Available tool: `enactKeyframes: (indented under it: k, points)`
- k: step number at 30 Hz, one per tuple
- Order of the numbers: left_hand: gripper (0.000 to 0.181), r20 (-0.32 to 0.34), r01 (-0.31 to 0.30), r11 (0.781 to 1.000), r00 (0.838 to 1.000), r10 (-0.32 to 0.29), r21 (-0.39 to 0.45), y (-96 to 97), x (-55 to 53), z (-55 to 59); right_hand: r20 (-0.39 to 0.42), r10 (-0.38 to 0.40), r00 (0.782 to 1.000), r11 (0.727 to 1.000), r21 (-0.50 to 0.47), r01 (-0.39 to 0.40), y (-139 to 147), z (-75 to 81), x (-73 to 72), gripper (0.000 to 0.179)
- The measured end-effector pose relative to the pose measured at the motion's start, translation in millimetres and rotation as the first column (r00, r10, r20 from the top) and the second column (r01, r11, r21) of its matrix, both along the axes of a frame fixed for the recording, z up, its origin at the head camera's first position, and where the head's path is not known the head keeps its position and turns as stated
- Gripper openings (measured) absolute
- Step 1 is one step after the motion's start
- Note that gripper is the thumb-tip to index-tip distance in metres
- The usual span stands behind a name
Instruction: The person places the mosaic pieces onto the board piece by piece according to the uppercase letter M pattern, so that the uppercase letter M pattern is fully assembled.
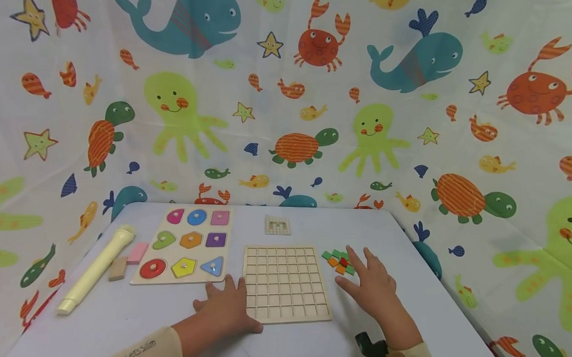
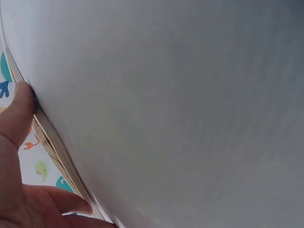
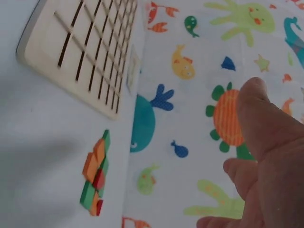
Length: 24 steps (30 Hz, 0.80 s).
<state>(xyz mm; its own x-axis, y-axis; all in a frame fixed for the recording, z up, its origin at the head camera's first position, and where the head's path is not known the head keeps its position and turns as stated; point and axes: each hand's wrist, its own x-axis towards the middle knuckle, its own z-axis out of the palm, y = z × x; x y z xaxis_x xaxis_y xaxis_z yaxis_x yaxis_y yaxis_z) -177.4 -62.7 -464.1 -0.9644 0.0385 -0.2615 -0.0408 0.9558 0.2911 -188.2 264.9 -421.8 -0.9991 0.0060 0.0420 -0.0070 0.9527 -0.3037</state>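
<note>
A wooden grid board (image 1: 287,283) with square cells lies flat at the middle of the table. My left hand (image 1: 226,306) rests at its left edge, fingers spread, thumb by the near left corner; the left wrist view shows the thumb and fingers along the board's edge (image 2: 59,152). To the right of the board is a small cluster of green, orange and red square tiles (image 1: 338,262). Over the near right side of that cluster hovers my right hand (image 1: 375,285), fingers spread, holding nothing. In the right wrist view the tiles (image 3: 96,173) lie apart from the fingers.
Behind my left hand lies a shape puzzle board (image 1: 181,245) with knobbed coloured pieces. A small pattern card (image 1: 277,225) sits beyond the grid. At far left are a pale yellow tube (image 1: 97,272), a wooden block (image 1: 118,269) and a pink block (image 1: 138,253). A printed curtain surrounds the table.
</note>
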Motion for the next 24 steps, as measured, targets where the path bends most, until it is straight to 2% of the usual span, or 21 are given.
enactKeyframes:
  k: [6, 9, 13, 19, 24]
  points:
    - [0.122, -0.012, -0.006, 1.0, 1.0, 0.006, 0.009, -1.5, -1.5, -1.2, 0.037, -0.015, 0.999, 0.984, 0.178, 0.008, 21.0, -8.9, -43.2, 0.069]
    - [0.12, -0.011, -0.006, 1.0, 1.0, 0.006, 0.004, -2.5, -1.9, -2.0, 0.085, -0.037, 0.996, 0.983, 0.184, 0.021, 26.1, -14.1, -65.6, 0.061]
    - [0.12, 0.0, -0.009, 1.0, 1.0, 0.009, 0.002, -3.8, -2.1, -2.3, 0.132, -0.088, 0.987, 0.988, 0.141, 0.069, 27.9, -26.8, -89.5, 0.059]
    - [0.123, 0.034, -0.01, 1.0, 0.999, 0.009, 0.014, -5.0, -6.8, -0.9, 0.136, -0.144, 0.98, 0.986, 0.108, 0.13, 25.4, -43.0, -109.2, 0.061]
    - [0.124, 0.059, 0.039, 0.999, 0.998, -0.038, -0.003, 0.0, -17.2, 4.6, 0.127, -0.138, 0.982, 0.986, 0.112, 0.124, 21.1, -47.0, -113.9, 0.04]
